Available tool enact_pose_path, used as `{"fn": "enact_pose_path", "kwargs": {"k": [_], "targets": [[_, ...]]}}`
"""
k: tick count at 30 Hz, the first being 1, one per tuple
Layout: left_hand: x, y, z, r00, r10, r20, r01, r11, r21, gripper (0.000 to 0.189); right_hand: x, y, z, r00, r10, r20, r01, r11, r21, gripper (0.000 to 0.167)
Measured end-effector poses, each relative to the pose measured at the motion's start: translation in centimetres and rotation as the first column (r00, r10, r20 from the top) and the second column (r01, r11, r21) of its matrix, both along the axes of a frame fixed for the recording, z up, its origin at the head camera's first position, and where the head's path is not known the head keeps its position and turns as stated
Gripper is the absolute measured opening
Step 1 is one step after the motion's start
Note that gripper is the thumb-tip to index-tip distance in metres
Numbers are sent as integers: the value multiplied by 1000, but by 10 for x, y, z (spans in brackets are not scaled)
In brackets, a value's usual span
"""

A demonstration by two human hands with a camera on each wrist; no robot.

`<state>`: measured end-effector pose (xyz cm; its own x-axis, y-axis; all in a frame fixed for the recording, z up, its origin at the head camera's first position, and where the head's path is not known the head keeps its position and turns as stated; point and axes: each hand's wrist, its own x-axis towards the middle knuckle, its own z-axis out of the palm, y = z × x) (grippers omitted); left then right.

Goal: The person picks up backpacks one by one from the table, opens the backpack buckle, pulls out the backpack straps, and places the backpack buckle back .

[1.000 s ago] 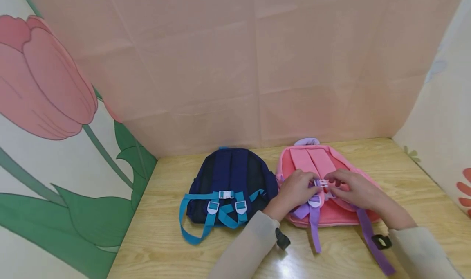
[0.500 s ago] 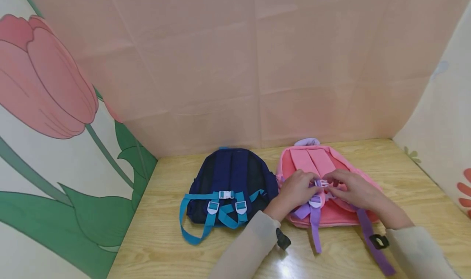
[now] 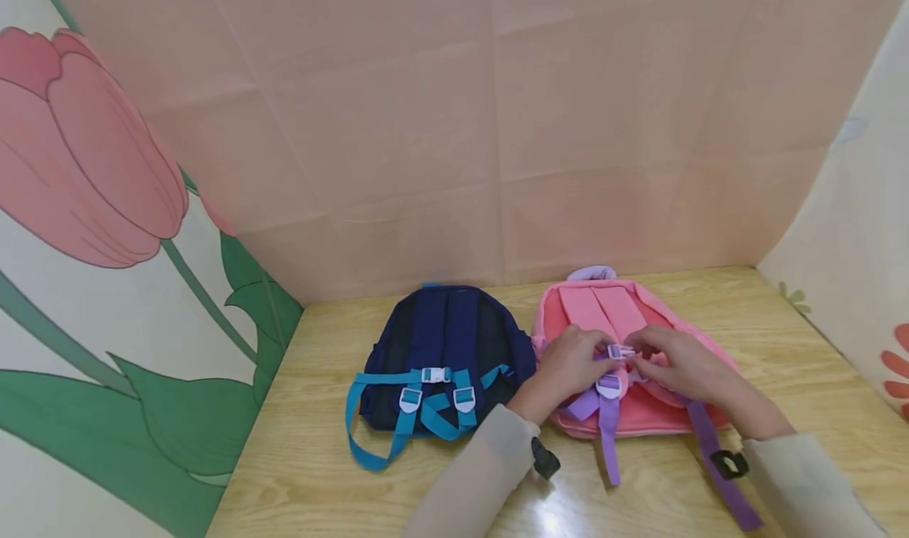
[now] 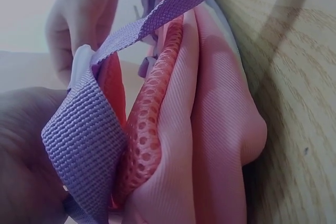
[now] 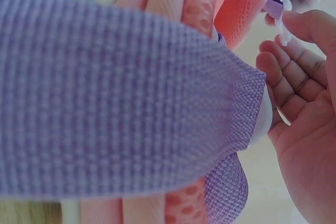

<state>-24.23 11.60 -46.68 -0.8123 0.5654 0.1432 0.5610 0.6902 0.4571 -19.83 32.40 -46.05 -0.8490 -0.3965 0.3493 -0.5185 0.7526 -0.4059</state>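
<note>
A pink backpack [image 3: 604, 309] with purple straps lies on the table, its shoulder-strap side up. Over its middle, my left hand [image 3: 571, 362] pinches the purple webbing at a white side-release buckle half [image 3: 620, 352], whose prongs point right. My right hand [image 3: 685, 364] has thumb and fingertips at the prong ends; in the right wrist view the thumb [image 5: 310, 30] presses against the white buckle piece [image 5: 285, 30]. A white strap adjuster [image 3: 608, 386] sits just below on a hanging purple strap [image 3: 607, 435]. Purple webbing [image 4: 86, 140] loops beside the left hand in the left wrist view.
A navy backpack [image 3: 447, 325] with teal straps stands left, touching the pink one, its white buckle [image 3: 436, 375] fastened. A loose purple strap [image 3: 720, 475] hangs at the right toward the front edge. A pink-brown sheet [image 3: 497, 128] rises behind the wooden table [image 3: 305, 443].
The white buckle half has tilted and shifted slightly left between the fingertips, showing its purple webbing more. Both hands stay almost in place; the backpacks have not moved.
</note>
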Motion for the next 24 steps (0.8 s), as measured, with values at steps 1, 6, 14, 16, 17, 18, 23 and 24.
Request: {"fn": "enact_pose_path", "kwargs": {"k": [1,6,14,16,17,18,23,24], "targets": [[0,0,0,1000,2,-1,-2,1000,1,30,0,0,0,1000,-2,7,2,1000,-2,24],[1,-1,3,1000,7,-13,-6,1000,2,27,1,0,2,999,-16,50,16,1000,1,27],[1,-2,4,1000,6,-7,-6,1000,2,27,-3,-3,0,1000,25,0,-25,999,-22,30],[1,-2,4,1000,6,6,-6,1000,5,28,-3,-4,-1,999,32,-15,-32,999,-28,29],[0,-3,3,1000,9,19,-9,1000,7,29,-3,-4,-1,999,32,-21,-33,999,-28,29],[0,-3,3,999,11,30,-12,1000,8,30,-3,-4,-2,999,31,-23,-31,999,-30,29],[-3,-6,4,999,7,39,-7,1000,-8,33,-4,-5,-4,999,13,-31,-14,999,-30,28],[-4,-7,5,999,2,34,-2,1000,-7,32,-4,-5,-4,999,10,-33,-11,999,-32,28]]}}
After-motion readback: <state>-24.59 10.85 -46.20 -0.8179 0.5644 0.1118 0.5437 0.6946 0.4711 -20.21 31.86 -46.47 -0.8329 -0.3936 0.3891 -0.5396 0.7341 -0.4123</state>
